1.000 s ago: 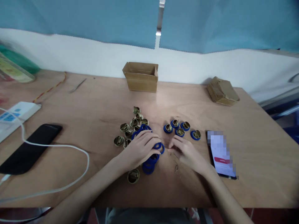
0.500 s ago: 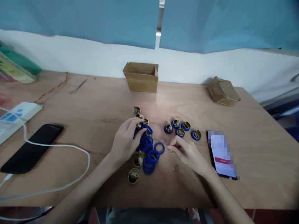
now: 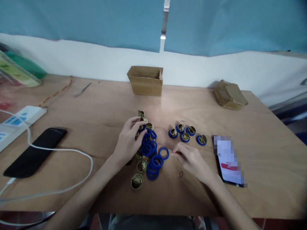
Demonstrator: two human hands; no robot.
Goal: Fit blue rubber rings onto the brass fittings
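Observation:
My left hand (image 3: 127,140) reaches into a heap of brass round parts (image 3: 141,118) and blue rubber rings (image 3: 153,159); its fingers curl and pinch at a brass part at the heap's far side. My right hand (image 3: 189,158) rests on the wooden table (image 3: 96,115) just right of the rings, fingers pinched together on something too small to make out. Several brass parts fitted with blue rings (image 3: 184,132) lie in a group beyond my right hand. One brass part (image 3: 137,181) lies alone nearest me.
A lit phone (image 3: 229,161) lies right of my right hand. A black phone (image 3: 35,151) with a white cable (image 3: 72,153) and a white power strip (image 3: 16,121) lie at left. An open cardboard box (image 3: 145,80) and a crumpled box (image 3: 230,94) stand at the back.
My left hand has moved from over the blue rings up and left to the brass parts. My right hand stayed nearly in place, still pinched.

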